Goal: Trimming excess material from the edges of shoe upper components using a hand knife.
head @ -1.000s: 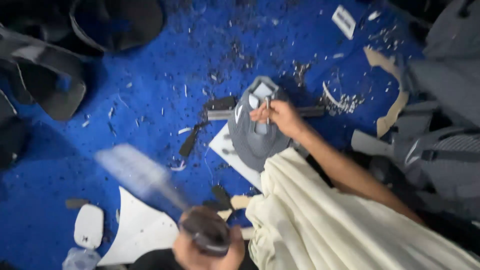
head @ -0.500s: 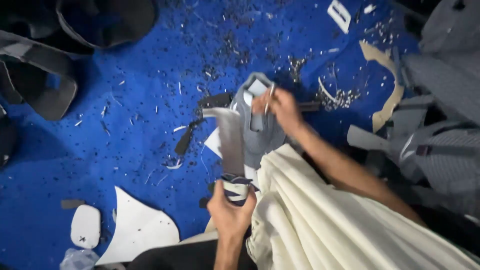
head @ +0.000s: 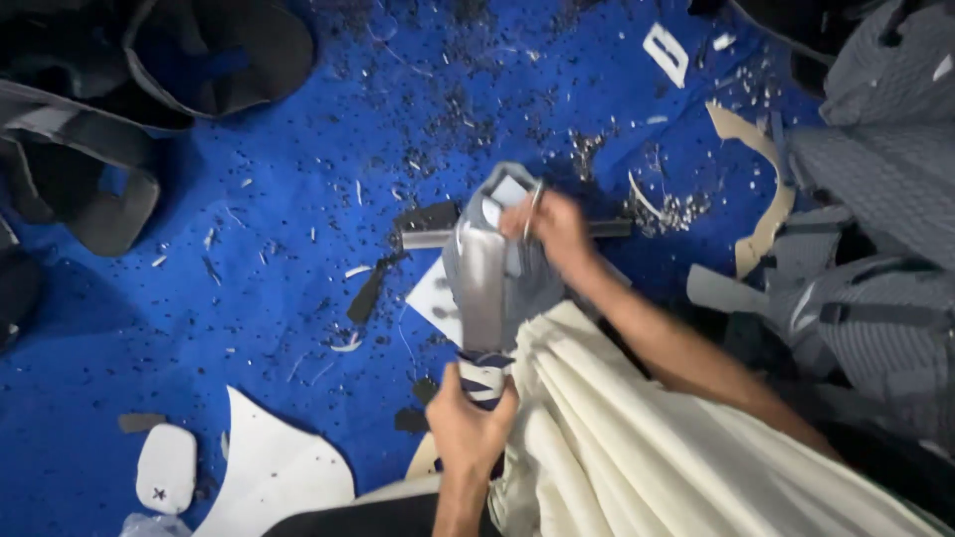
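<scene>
The left hand (head: pixel 470 423) is closed around the taped handle of a broad flat grey blade (head: pixel 481 288), whose face lies across a grey fabric shoe-upper piece (head: pixel 517 273) at the middle of the blue work mat (head: pixel 249 298). The right hand (head: pixel 554 227) pinches that piece's top edge, holding it down. This looks like a trimming cut in progress; it calls for steady pressure, fingers clear of the edge. White pattern sheets (head: pixel 274 477), black offcuts (head: pixel 368 293) and grey striped uppers (head: pixel 875 298) lie around; cream cloth (head: pixel 647 438) crowds the near side.

Cutting workshop floor, blue mat (head: pixel 199 328) strewn with offcuts (head: pixel 368 293) (grey, white), stacked fabric pieces (head: pixel 875 179)
</scene>
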